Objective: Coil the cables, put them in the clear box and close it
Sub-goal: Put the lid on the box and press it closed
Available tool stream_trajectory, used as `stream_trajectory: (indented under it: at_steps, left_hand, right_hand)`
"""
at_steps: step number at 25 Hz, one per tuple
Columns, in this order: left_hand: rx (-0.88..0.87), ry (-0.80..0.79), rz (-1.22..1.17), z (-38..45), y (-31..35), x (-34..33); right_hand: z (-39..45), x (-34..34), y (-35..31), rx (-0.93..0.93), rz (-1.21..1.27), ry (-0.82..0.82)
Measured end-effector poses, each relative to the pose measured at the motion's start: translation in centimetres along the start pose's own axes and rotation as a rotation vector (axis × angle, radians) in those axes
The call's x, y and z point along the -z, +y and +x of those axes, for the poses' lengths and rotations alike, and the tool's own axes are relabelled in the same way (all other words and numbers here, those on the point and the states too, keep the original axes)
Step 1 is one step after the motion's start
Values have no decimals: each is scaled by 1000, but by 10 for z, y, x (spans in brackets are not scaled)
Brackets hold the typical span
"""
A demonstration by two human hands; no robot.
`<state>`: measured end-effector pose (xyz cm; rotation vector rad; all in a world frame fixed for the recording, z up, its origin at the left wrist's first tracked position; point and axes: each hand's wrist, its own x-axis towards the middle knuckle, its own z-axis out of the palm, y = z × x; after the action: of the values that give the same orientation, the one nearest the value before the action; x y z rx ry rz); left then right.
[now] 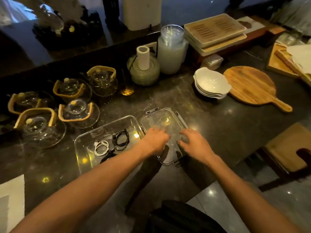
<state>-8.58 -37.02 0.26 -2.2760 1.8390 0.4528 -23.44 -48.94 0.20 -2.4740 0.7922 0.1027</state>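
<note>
The clear box [84, 140] stands open on the dark counter, left of centre. Inside it lie a coiled white cable [101, 147], a coiled black cable [121, 138] and another black cable [107, 156] near the front. The clear lid [161, 118] with grey clips lies flat just right of the box. My left hand [155, 140] is over the lid's left side with fingers curled down onto it. My right hand [195, 142] is over the lid's right side, fingers spread and bent. Whether either hand grips the lid is unclear.
Several glass teapots [75, 113] with bamboo handles stand left of the box. Behind are a green vase [144, 71], stacked white bowls [210, 84], a round wooden board [250, 84] and wooden trays [215, 31]. A wooden stool [286, 148] is at right.
</note>
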Motion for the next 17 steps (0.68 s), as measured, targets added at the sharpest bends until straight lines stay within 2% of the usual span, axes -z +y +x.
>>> stream_trajectory:
  at_steps: [4, 9, 14, 17]
  left_hand:
    - [46, -224, 210, 6, 22, -16]
    - [105, -290, 279, 11, 30, -29]
    - [48, -217, 298, 5, 24, -32]
    - [-30, -136, 193, 1, 18, -29]
  right_hand:
    - [-27, -33, 22, 70, -81, -134]
    - [-38, -55, 32, 121, -208, -160]
    - [-40, -63, 42, 150, -213, -146]
    - [-44, -67, 50, 138, -214, -134]
